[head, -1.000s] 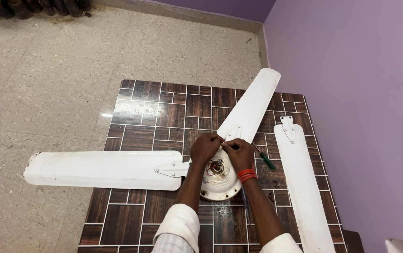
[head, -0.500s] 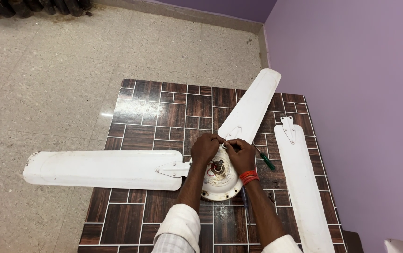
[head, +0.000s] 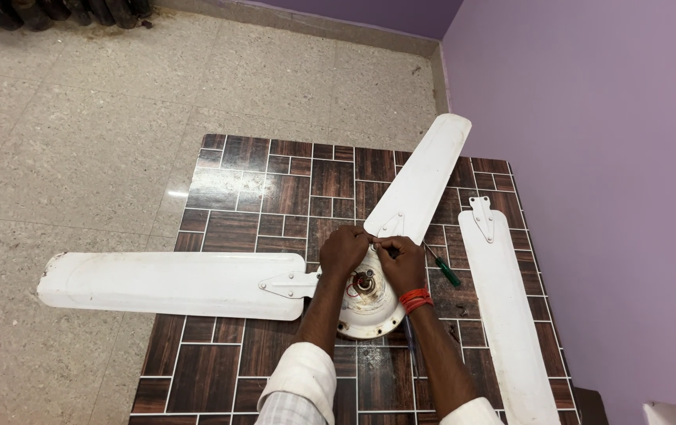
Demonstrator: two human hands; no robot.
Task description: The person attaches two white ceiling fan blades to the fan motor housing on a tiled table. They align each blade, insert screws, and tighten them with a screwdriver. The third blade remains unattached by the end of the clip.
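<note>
White and scuffed, a ceiling fan motor hub (head: 369, 308) is seen resting on a brown tiled table (head: 235, 228), with both hands bent over its far edge. The left hand (head: 343, 250) and the right hand (head: 401, 264) are curled narrow, fingertips pinched together at the bracket where 1 blade (head: 420, 181) meets the hub; what is gripped cannot be told. A 2nd blade (head: 173, 285) is attached at the hub's left. A 3rd, loose blade (head: 503, 307) is laid to the hub's right, and a green-handled screwdriver (head: 442, 266) lies between them.
</note>
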